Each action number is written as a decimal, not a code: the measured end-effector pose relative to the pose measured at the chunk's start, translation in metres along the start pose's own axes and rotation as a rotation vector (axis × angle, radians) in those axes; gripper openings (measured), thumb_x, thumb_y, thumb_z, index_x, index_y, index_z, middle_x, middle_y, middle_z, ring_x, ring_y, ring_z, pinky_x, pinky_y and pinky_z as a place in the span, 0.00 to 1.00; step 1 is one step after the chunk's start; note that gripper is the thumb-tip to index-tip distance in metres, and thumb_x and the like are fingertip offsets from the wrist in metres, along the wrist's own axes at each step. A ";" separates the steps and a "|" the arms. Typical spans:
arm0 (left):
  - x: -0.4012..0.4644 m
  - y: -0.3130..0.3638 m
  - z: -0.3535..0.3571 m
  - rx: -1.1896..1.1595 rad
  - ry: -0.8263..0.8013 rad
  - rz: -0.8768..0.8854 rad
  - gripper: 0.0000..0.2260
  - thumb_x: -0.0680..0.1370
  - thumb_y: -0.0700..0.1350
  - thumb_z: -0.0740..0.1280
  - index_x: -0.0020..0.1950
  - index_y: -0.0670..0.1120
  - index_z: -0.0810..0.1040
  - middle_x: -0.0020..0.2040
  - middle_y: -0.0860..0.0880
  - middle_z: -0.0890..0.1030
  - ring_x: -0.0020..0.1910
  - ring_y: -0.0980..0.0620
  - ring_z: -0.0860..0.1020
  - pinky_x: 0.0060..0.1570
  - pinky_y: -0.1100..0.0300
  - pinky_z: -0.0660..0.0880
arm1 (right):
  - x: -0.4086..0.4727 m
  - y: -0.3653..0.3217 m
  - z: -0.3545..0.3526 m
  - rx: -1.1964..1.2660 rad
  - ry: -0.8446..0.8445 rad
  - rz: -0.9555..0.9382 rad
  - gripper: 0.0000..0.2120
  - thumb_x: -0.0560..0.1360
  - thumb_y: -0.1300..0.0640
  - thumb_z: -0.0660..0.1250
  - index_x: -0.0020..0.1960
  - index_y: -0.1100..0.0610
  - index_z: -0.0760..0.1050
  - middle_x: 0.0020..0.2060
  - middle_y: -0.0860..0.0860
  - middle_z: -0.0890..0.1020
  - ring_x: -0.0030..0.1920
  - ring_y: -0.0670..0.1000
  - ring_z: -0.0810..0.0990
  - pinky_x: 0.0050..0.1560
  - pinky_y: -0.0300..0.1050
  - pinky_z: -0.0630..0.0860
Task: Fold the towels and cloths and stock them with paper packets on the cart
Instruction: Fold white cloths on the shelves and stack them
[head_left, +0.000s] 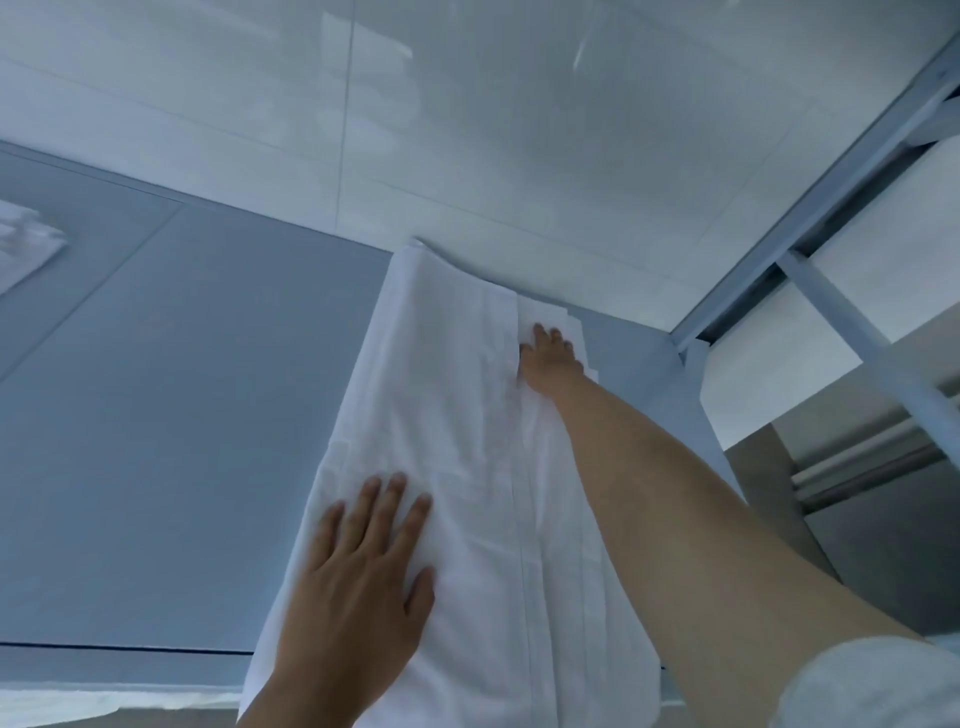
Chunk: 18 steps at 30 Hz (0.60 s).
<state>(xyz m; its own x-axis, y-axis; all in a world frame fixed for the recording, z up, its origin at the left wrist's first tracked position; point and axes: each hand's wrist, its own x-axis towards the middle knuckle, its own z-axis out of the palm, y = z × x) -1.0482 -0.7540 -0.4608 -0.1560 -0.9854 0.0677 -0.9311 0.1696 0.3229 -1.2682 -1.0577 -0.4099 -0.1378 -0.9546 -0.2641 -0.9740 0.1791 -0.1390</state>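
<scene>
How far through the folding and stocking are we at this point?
Early, by the look of it. Done: a small white folded cloth lies at the far left of the blue-grey table. In hand: a long white towel, folded lengthwise into a strip, with the left hand pressing its near end flat and the right hand at its far end. Left: the crosswise folds; no cart or paper packets are in view.

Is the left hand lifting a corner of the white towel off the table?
No, the left hand lies flat with straight fingers on the near part of the white towel, pressing it onto the table.
</scene>
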 end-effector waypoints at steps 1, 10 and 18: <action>0.000 0.000 0.000 -0.003 -0.006 0.002 0.30 0.78 0.59 0.55 0.79 0.50 0.71 0.81 0.47 0.65 0.80 0.45 0.63 0.76 0.41 0.62 | -0.004 0.000 0.008 -0.037 0.064 -0.007 0.28 0.88 0.49 0.46 0.85 0.53 0.45 0.84 0.55 0.47 0.83 0.58 0.48 0.81 0.60 0.49; -0.003 0.001 -0.001 0.037 -0.109 0.014 0.32 0.82 0.61 0.44 0.85 0.54 0.45 0.84 0.48 0.39 0.83 0.47 0.36 0.80 0.44 0.39 | -0.100 -0.044 0.062 0.257 0.335 -0.458 0.28 0.83 0.59 0.59 0.83 0.57 0.59 0.83 0.52 0.57 0.83 0.55 0.53 0.81 0.58 0.52; -0.034 0.003 -0.005 0.058 -0.200 0.075 0.35 0.80 0.62 0.39 0.84 0.47 0.37 0.83 0.49 0.32 0.80 0.48 0.29 0.79 0.45 0.33 | -0.135 -0.090 0.098 0.056 0.148 -0.496 0.30 0.85 0.39 0.50 0.85 0.46 0.49 0.84 0.45 0.50 0.84 0.48 0.48 0.82 0.54 0.47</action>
<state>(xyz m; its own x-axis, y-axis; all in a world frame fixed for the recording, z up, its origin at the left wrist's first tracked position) -1.0443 -0.7200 -0.4569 -0.2823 -0.9539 -0.1015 -0.9311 0.2470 0.2686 -1.1445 -0.9220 -0.4551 0.3101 -0.9506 -0.0162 -0.9181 -0.2950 -0.2648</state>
